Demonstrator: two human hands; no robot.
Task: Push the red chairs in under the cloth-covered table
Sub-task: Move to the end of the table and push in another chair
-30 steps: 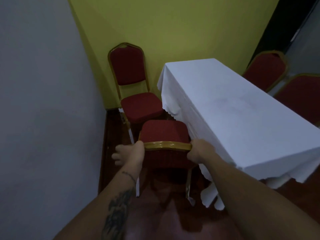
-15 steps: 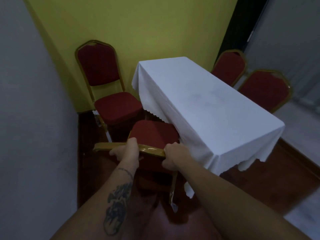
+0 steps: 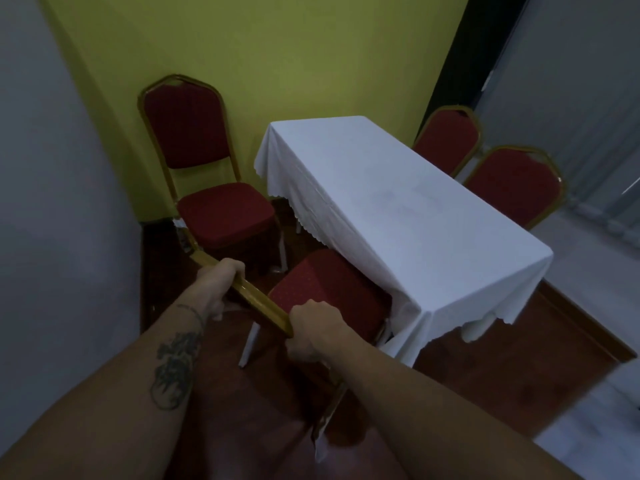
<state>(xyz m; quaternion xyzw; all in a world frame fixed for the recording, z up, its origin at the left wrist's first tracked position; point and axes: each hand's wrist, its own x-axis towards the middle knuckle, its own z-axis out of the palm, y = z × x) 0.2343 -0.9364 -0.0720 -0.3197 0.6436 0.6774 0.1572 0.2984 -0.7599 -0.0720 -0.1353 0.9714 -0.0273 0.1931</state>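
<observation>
A table with a white cloth [image 3: 408, 216] stands in the middle of the view. Right below me is a red chair [image 3: 329, 292] with a gold frame; its seat touches the hanging cloth at the table's near left side. My left hand [image 3: 220, 277] and my right hand [image 3: 311, 329] both grip the gold top rail of its backrest. A second red chair [image 3: 214, 209] stands at the left by the yellow wall, its seat clear of the cloth. Two more red chairs [image 3: 446, 140] [image 3: 516, 185] stand behind the table's far right side.
A grey wall [image 3: 62, 202] closes the left side, a yellow wall [image 3: 277, 64] the back. Dark red floor [image 3: 512, 368] shows to the right of the table's near end. A pale floor strip [image 3: 588, 410] lies at the lower right.
The chair in my hands has turned, its rail now running diagonally, and its seat has moved toward the cloth. My view swung so more of the table's right side shows.
</observation>
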